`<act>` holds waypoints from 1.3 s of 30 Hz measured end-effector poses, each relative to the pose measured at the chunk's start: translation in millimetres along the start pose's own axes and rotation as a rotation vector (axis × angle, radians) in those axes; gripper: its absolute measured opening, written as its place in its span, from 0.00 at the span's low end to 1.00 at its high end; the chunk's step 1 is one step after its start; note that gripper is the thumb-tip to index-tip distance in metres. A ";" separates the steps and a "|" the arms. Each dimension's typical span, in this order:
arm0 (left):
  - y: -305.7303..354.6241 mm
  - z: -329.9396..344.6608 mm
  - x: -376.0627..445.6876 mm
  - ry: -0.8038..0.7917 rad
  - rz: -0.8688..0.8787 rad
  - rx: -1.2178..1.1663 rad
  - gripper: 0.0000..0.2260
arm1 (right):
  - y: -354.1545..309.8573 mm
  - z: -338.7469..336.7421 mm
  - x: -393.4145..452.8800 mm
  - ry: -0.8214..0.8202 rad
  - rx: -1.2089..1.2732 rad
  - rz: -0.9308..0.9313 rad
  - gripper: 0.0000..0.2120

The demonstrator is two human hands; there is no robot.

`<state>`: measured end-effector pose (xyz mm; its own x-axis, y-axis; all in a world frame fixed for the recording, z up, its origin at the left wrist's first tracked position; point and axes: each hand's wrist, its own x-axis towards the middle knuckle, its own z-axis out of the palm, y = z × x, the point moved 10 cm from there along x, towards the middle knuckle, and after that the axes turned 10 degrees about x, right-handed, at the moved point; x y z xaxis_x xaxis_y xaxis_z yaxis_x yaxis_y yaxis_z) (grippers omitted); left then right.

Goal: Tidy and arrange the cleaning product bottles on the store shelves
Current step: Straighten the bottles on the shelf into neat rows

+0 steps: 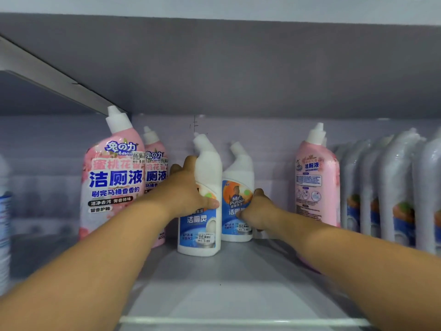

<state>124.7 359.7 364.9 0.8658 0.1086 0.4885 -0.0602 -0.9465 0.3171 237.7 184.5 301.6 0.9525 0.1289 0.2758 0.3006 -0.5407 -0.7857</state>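
My left hand (191, 189) grips the front white bottle (202, 187) at mid-body, thumb across its label, fingers curled round the far side. That bottle stands upright on the grey shelf (214, 278), just beside a second white bottle (238, 177) set slightly behind it. My right hand (259, 211) holds the second bottle low down, thumb on the label, fingers wrapped behind. Pink bottles (114, 177) stand left; one pink bottle (317, 177) stands right, label reversed, beside a row of wrapped white bottles (396, 187).
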 end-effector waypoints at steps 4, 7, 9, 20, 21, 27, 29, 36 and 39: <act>-4.7 8.6 0.2 0.009 -0.017 0.128 0.47 | 1.3 0.1 -2.9 0.016 -0.010 0.003 0.24; -7.1 11.8 3.0 0.038 -0.026 0.133 0.46 | 4.3 1.0 -4.3 0.016 -0.002 0.014 0.24; -9.5 12.6 6.0 0.057 -0.023 0.145 0.45 | 5.0 1.0 -5.1 0.017 0.001 0.011 0.23; -20.4 23.8 15.3 0.013 -0.072 0.062 0.46 | 4.3 2.8 -8.5 0.000 -0.047 0.005 0.21; -21.3 27.1 14.7 -0.006 -0.094 -0.024 0.47 | 5.0 2.1 -7.8 0.004 -0.035 0.007 0.21; -46.8 38.1 12.8 0.006 -0.296 -0.385 0.34 | 7.2 1.0 -5.4 0.013 0.012 0.015 0.21; -49.6 40.8 14.7 -0.004 -0.287 -0.413 0.30 | 7.4 0.2 -4.0 0.022 0.002 0.014 0.20; -49.6 43.0 11.8 -0.041 -0.304 -0.405 0.28 | 4.5 -3.5 -3.6 0.030 -0.018 -0.020 0.23; -51.1 44.1 13.1 -0.042 -0.326 -0.365 0.31 | 4.0 -2.2 -3.9 0.015 -0.022 -0.030 0.24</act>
<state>161.0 396.0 319.2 0.8874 0.3620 0.2853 0.0539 -0.6962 0.7158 235.1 180.0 298.6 0.9422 0.1330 0.3074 0.3278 -0.5550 -0.7646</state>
